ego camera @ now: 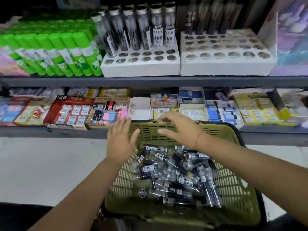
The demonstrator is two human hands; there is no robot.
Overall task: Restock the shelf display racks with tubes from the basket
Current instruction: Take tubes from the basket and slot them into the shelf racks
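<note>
Forearms enter from the lower corners and converge at centre frame above the basket (233, 189). Left hand (120, 140): palm down, fingers straight and close together, holding nothing, over the basket's left rim. Right hand (180, 129): fingers loosely spread and slightly bent, empty, somewhat blurred. Loose tubes (175, 174) lie heaped in the basket, lower centre. White racks (141, 67), upper centre, stand partly filled.
</note>
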